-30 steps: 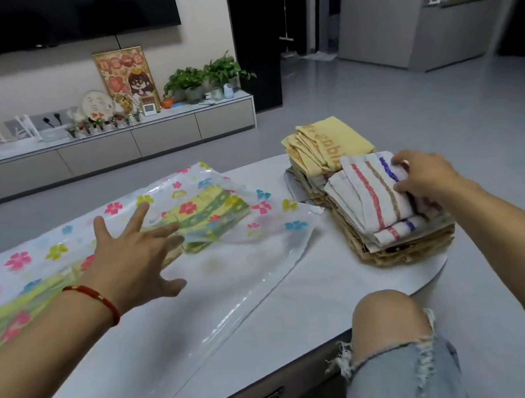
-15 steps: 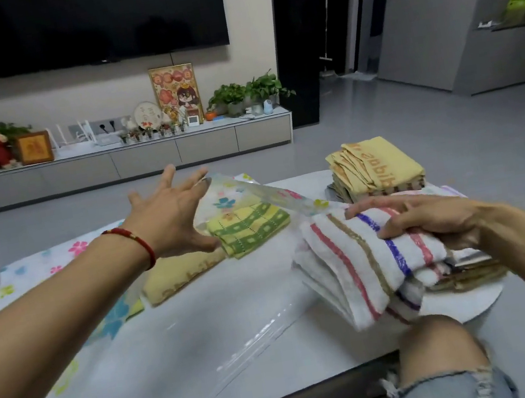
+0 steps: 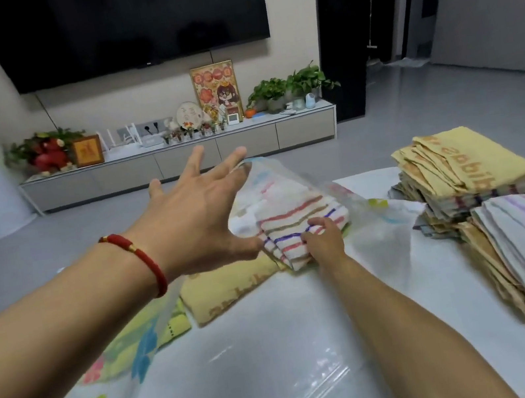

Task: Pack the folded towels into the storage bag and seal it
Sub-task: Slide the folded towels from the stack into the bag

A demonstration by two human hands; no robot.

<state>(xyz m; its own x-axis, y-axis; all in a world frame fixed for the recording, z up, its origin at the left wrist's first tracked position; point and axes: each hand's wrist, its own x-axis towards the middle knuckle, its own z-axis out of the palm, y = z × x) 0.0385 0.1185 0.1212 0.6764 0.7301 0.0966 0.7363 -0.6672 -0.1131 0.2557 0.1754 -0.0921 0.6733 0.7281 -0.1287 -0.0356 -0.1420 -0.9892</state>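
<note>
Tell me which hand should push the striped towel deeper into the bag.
The right hand. It already rests on the striped towel at the bag's mouth and can likely just slide it in. The left hand is spread wide, lifting the storage bag flap open, so it is occupied.

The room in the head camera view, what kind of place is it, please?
Most likely a home living room: a large wall-mounted television, a low media cabinet carrying potted plants and ornaments, and a table where towels are being packed.

The left hand (image 3: 204, 222) props the storage bag (image 3: 290, 183) mouth open; towel stacks (image 3: 477, 163) crowd the table's right side
</note>
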